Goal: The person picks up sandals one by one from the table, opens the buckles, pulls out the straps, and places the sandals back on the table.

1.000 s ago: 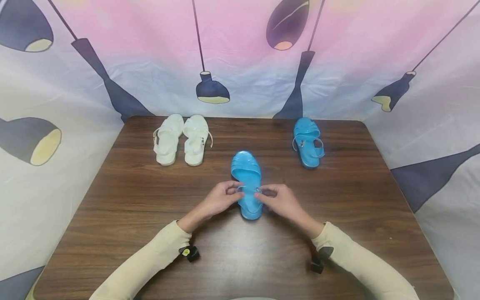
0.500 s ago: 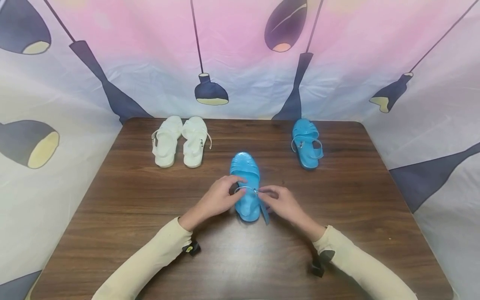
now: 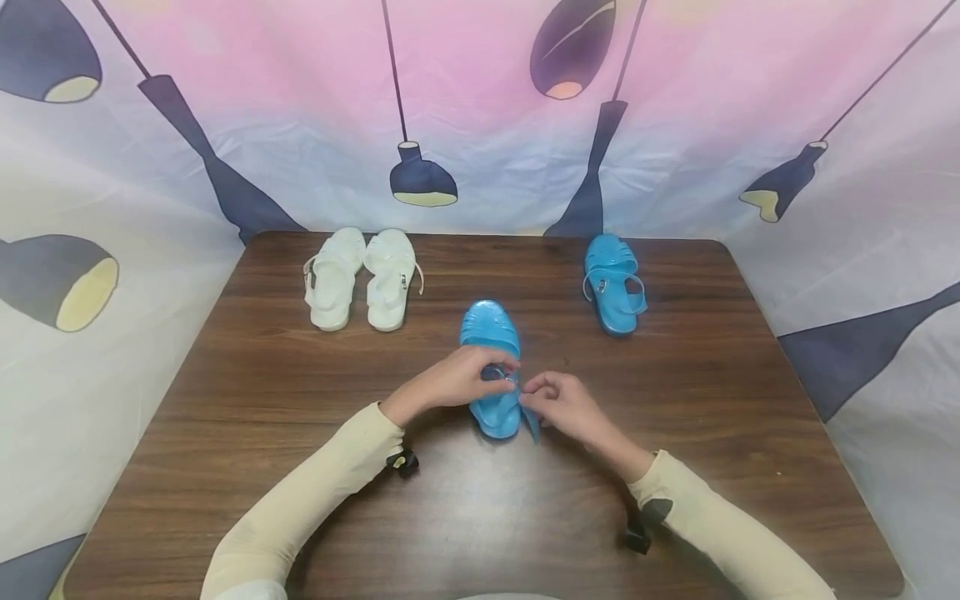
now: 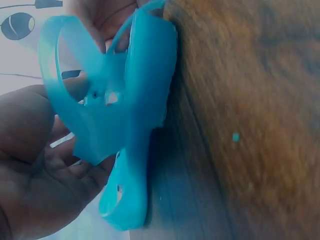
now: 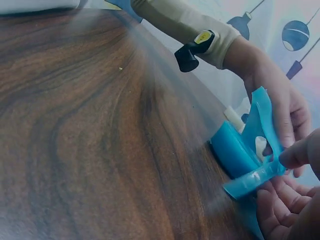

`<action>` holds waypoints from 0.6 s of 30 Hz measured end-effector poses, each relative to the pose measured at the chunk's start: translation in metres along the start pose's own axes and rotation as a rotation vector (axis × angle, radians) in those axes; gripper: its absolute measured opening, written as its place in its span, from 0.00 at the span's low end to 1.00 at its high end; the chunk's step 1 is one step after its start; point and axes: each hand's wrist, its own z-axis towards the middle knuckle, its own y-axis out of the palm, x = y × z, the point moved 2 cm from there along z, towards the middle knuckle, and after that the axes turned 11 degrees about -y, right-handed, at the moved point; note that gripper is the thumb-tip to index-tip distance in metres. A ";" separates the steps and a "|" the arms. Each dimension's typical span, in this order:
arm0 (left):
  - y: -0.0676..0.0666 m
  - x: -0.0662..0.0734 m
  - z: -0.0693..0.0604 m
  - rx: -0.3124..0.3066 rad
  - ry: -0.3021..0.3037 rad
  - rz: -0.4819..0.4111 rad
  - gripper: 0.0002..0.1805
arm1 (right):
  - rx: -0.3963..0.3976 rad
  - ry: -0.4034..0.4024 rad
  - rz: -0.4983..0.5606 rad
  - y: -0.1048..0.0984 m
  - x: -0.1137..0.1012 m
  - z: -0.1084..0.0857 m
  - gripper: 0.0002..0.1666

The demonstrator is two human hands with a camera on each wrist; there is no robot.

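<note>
A blue sandal (image 3: 489,323) lies at the middle of the table, toe pointing away from me. My left hand (image 3: 459,375) reaches over its left side, thumb and fingers gripping around the buckle area of the ankle strap. From the right, my right hand (image 3: 567,408) pinches the strap (image 5: 250,181) between thumb and fingers; the loose strap end (image 3: 531,425) hangs down beside the sole. In the left wrist view the heel strap (image 4: 47,60) of the sandal loops up in front of my left hand (image 4: 40,165). My fingers partly cover the buckle.
A pair of white sandals, one left (image 3: 332,292) and one right (image 3: 387,287), stands at the back left of the brown wooden table (image 3: 225,433). A second blue sandal (image 3: 615,287) stands at the back right. Behind hangs a lamp-print curtain (image 3: 495,125).
My left hand has moved right, across the sandal to its buckle side. My right hand has shifted slightly right, and the strap end has come to hang outside the sole.
</note>
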 end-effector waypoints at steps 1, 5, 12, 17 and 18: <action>0.000 -0.001 0.000 -0.015 0.005 0.004 0.19 | -0.001 -0.005 -0.004 0.000 0.000 0.000 0.15; -0.001 -0.002 0.000 -0.040 0.029 0.029 0.15 | 0.011 -0.030 -0.035 -0.002 0.001 0.001 0.13; 0.001 -0.002 0.001 -0.043 -0.006 0.027 0.13 | 0.025 -0.073 -0.055 0.000 0.001 0.001 0.11; 0.001 -0.002 0.002 -0.047 -0.020 0.027 0.13 | 0.046 -0.092 -0.047 0.001 0.002 0.002 0.09; 0.001 -0.002 0.002 -0.045 -0.020 0.025 0.13 | 0.049 -0.097 -0.043 0.001 0.001 0.003 0.09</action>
